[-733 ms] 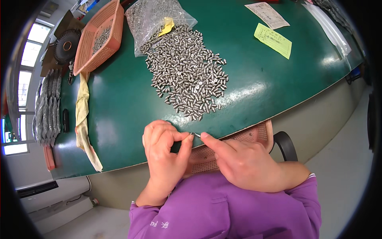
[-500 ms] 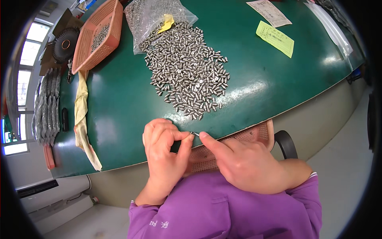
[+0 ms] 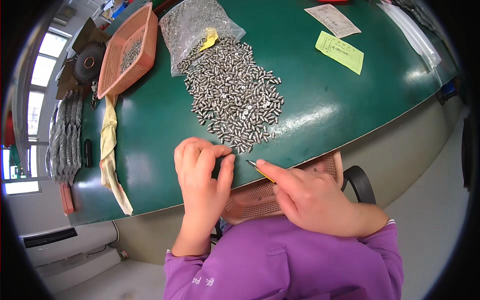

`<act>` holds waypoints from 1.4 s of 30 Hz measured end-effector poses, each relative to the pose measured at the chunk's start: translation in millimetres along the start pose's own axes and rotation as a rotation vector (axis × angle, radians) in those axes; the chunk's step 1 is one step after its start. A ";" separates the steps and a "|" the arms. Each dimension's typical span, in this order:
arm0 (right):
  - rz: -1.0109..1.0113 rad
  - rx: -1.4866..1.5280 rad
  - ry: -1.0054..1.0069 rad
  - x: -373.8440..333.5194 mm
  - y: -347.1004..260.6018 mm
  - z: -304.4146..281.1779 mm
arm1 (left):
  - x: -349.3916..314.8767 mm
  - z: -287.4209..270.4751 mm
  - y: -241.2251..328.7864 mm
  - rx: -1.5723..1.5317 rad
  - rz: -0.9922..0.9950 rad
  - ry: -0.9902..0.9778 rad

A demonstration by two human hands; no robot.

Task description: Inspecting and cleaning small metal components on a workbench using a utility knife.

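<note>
A large heap of small silvery metal fittings [image 3: 235, 95] spreads over the green table [image 3: 340, 100]. My left hand [image 3: 202, 167] is just off the heap's near end, above the table. Its thumb and index tips are close but slightly apart, and no part shows between them. My right hand [image 3: 312, 195] grips a thin pointed tool [image 3: 266, 175] with a dark metal tip and a yellow handle. The tip points left and away from me, apart from the left hand. Most of the tool's handle is hidden under the right hand.
Beyond the heap lies a clear plastic bag [image 3: 192, 30] of fittings with a yellow scrap [image 3: 210, 39]. A pink basket [image 3: 145, 62] stands left, above a yellowish cloth [image 3: 109, 145]. Another pink basket [image 3: 327, 167] sits below the table edge. Paper slips [image 3: 340, 52] lie right.
My left hand has let go of the small part at the tool's tip and moved away toward the heap. The tool now shows its yellow handle, still in my right hand.
</note>
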State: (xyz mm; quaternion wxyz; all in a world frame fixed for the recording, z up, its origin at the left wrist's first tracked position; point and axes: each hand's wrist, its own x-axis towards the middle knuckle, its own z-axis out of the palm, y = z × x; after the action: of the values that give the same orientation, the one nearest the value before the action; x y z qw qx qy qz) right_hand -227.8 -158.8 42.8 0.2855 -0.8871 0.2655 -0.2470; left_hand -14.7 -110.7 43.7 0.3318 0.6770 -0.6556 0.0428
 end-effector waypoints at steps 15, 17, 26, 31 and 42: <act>-0.017 -0.018 -0.024 1.8 -2.4 2.1 | -7.2 -0.6 7.2 -0.073 -0.035 -0.092; -0.021 -0.025 -0.020 2.2 -2.6 2.7 | -7.6 0.4 6.4 -0.092 -0.041 -0.084; -0.002 -0.019 -0.147 8.6 -6.4 -7.2 | -8.3 1.0 3.2 -0.155 -0.035 -0.081; -0.028 -0.137 -0.183 12.1 -12.7 -9.8 | -8.6 -1.0 4.6 -0.147 -0.038 -0.076; 0.041 -0.016 -0.003 0.1 0.4 -5.9 | -4.0 4.3 3.7 -0.010 -0.071 -0.036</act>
State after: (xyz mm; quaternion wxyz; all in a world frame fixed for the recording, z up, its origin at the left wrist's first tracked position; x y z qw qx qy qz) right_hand -231.4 -161.3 46.8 0.2835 -0.8841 0.2854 -0.2377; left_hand -20.2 -109.1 39.9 0.3246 0.6988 -0.6373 0.0158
